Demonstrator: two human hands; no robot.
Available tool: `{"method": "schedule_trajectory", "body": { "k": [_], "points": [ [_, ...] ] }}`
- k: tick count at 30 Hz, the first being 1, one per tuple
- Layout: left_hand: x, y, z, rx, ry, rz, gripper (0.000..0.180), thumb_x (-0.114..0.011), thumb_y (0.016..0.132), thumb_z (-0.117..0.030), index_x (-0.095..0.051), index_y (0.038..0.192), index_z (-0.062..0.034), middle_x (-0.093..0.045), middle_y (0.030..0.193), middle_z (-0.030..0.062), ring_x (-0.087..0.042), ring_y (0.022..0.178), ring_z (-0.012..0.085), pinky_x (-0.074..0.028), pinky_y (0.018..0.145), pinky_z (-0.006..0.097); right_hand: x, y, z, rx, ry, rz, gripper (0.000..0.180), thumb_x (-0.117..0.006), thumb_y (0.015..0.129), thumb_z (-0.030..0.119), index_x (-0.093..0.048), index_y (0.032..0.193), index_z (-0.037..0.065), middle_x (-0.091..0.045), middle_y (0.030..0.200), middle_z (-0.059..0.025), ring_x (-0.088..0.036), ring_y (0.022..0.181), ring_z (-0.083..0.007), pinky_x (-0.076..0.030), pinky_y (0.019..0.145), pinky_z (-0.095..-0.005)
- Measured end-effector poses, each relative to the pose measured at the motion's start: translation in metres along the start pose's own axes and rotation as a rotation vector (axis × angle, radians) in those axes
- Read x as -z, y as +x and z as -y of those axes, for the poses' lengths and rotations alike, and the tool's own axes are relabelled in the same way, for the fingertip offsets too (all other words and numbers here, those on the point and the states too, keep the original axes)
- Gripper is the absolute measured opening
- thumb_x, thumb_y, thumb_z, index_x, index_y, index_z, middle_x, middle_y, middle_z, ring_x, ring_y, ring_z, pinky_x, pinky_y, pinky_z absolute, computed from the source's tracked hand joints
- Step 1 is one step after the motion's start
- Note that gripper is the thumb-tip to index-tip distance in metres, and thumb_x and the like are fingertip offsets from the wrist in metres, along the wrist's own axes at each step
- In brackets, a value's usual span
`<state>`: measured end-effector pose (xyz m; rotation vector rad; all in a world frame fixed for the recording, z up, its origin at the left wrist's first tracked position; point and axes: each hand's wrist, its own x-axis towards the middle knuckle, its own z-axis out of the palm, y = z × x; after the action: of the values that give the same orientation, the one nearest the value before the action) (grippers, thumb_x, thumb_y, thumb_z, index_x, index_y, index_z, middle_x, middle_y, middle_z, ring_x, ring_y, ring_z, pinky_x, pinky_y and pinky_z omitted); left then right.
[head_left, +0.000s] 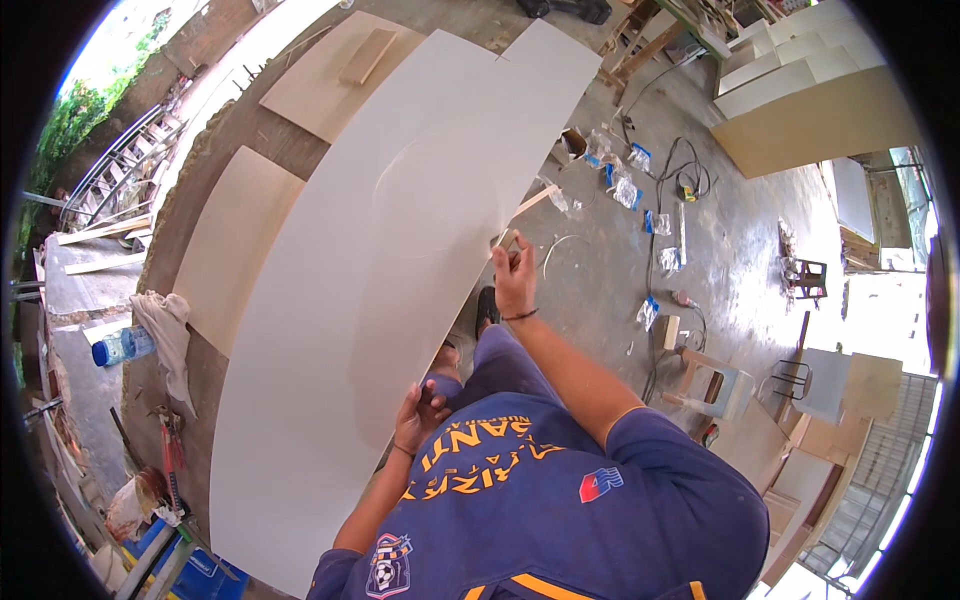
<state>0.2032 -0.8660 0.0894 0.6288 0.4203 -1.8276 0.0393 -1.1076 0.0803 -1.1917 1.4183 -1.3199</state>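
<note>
A long white panel [330, 300] stretches in front of me, from the lower left to the upper right. My right hand [515, 283] is closed at the panel's near edge, pinching a small pale tan block [508, 240] against that edge. Lower along the same edge, my left hand [420, 415] is closed with its fingers curled. What those fingers hold, if anything, is hidden.
Light wooden boards [238, 240] lie beyond the panel, with a wood strip [367, 56] on one. A cloth [165, 335] and a bottle [123, 346] are at the left. Plastic packets [626, 190] and a cable [690, 160] litter the floor; a stool [712, 388] stands right.
</note>
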Motion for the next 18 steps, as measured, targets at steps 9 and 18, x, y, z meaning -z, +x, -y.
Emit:
{"method": "schedule_trajectory", "body": {
  "k": [9, 18],
  "points": [
    [0.027, -0.065, 0.001, -0.122, -0.126, 0.014, 0.03, -0.051, 0.093, -0.035, -0.061, 0.11, -0.0125, -0.064, 0.107, 0.0031, -0.058, 0.095, 0.0168, -0.046, 0.08, 0.035, 0.012, 0.021, -0.014, -0.052, -0.176, 0.003, 0.044, -0.065, 0.086, 0.027, -0.049, 0.117, 0.0, -0.05, 0.072, -0.0004, -0.041, 0.061, -0.0083, -0.037, 0.053, -0.0257],
    [0.143, -0.217, 0.024, -0.775, -0.191, -0.347, 0.017, -0.058, 0.091, -0.024, -0.063, 0.098, -0.0092, -0.068, 0.091, 0.006, -0.065, 0.082, 0.0163, -0.054, 0.075, 0.032, 0.002, 0.018, -0.005, 0.035, -0.12, 0.003, 0.047, -0.067, 0.084, 0.029, -0.05, 0.116, -0.001, -0.06, 0.07, -0.0064, -0.053, 0.061, -0.0136, -0.044, 0.059, -0.029]
  ]
}}
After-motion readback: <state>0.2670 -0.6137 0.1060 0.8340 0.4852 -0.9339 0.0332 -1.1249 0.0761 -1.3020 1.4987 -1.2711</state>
